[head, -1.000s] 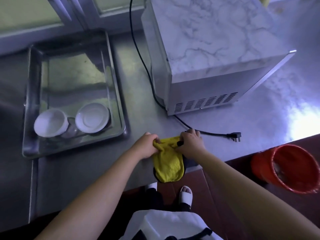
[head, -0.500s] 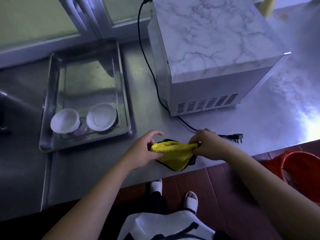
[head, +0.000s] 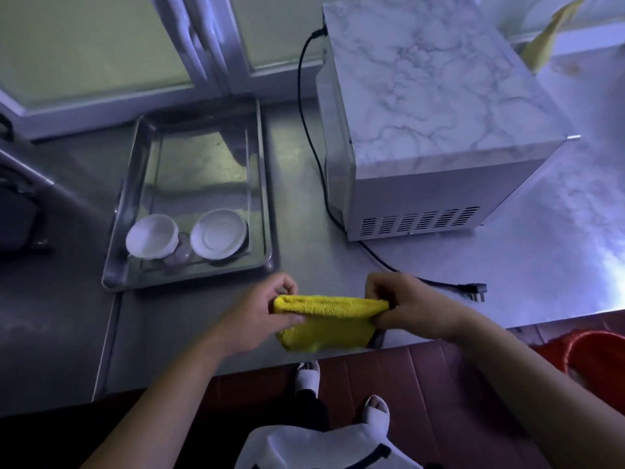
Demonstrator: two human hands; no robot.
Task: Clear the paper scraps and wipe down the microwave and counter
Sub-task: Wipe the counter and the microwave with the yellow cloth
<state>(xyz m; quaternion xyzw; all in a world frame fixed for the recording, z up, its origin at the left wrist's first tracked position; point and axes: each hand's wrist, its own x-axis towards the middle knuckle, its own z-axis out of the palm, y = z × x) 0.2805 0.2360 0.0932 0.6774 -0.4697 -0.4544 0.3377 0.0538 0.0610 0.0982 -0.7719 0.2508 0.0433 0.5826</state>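
Item: yellow terry cloth (head: 328,321), folded lengthwise, dark trim at the lower right corner. Held stretched and level between two hands, over the near edge of the brushed stainless-steel counter (head: 297,211). Upper fold rolled into a thick ridge; lower part sagging toward the counter edge, contact with the surface not clear.

Grip, left hand (head: 260,316): pinches the cloth's left end, thumb across the front face, fingers curled over the top.

Grip, right hand (head: 414,306): pinches the right end, fingers curled round the bunched fabric.

Grip points at the two far ends, with the whole body of the cloth spanning the gap between them.

Beyond the right hand: black power cord (head: 306,106) ending in a loose plug (head: 473,292), lying flat on the counter, near the knuckles but apart from them. Runs back along the left side of the box-shaped microwave with marble-patterned top (head: 433,96), vent slots along its near lower side.

Beyond the left hand: rectangular stainless-steel tray (head: 111,262), near but not touching. Inside, at its near end, two round white bowls, side by side: left bowl (head: 152,235), right bowl (head: 219,233). Small clear item between them, too dim to identify.

Behind the tray: pale window frame (head: 203,45).

Below the counter edge: reddish-brown floor (head: 422,384), two white slippers (head: 307,375), and a red plastic bucket (head: 595,350) cut off at the right border.
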